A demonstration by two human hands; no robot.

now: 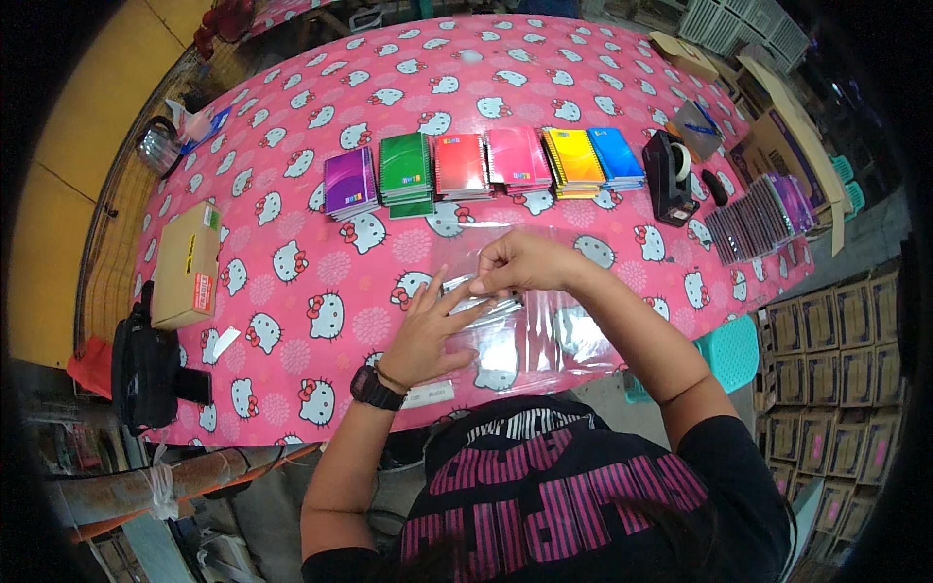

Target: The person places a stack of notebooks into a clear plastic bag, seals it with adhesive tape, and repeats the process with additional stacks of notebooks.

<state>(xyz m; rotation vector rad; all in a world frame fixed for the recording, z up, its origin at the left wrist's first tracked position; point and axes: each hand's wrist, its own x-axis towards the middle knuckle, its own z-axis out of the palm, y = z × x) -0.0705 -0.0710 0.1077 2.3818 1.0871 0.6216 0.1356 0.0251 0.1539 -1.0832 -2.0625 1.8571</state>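
Clear plastic sleeves [541, 340] lie in a glossy, overlapping pile near the front edge of the table. On their left side rests my left hand [428, 335], fingers spread, a black watch [375, 387] on its wrist. My right hand [525, 262] is over the upper part of the plastic, thumb and fingertips pinched together beside the left fingers. What the pinch holds, if anything, is too small to make out. Beyond my hands stands a row of spiral notebook stacks: purple [350, 182], green [405, 167], red [461, 165], pink [519, 155], yellow [573, 160] and blue [614, 155].
A tape dispenser [671, 180] stands right of the notebooks, near a long row of stacked purple notebooks [753, 225] and an open carton [777, 146]. At left are a brown box [188, 264], a black bag [146, 360] and a phone [193, 386]. A teal stool [731, 352] stands beside the table.
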